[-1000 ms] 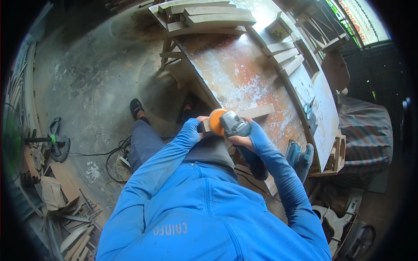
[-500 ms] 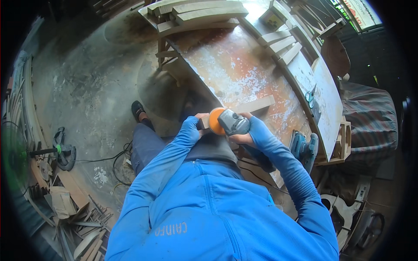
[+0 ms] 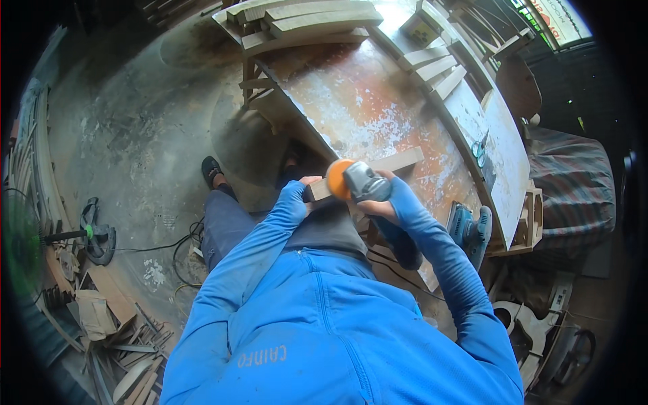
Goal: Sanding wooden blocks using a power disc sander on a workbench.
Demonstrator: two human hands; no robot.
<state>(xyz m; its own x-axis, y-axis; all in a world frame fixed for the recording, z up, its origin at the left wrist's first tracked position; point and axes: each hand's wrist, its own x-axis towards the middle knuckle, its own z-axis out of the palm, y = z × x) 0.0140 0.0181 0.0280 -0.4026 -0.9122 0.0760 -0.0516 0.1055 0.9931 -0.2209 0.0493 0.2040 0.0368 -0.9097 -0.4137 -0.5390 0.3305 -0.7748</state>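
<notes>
A pale wooden bar (image 3: 403,160) reaches from my lap across the edge of the worktable. My left hand (image 3: 308,190) is closed around its near end. In my right hand (image 3: 382,204) is a small grey disc sander (image 3: 366,181) with a round orange pad (image 3: 339,178). The pad is tilted against or just over the bar, close to my left hand; contact cannot be made out. My fingers wrap the sander's body.
Curved wooden pieces are stacked on the far end of the worktable (image 3: 358,94). A teal sander (image 3: 469,229) sits at its right, near scissors (image 3: 479,152). A fan (image 3: 98,231) and wood scraps (image 3: 128,337) lie left on the floor, with a cable (image 3: 179,246).
The sander has shifted slightly away from my body and its pad has turned, showing more of the bar's near end. My left hand keeps its hold.
</notes>
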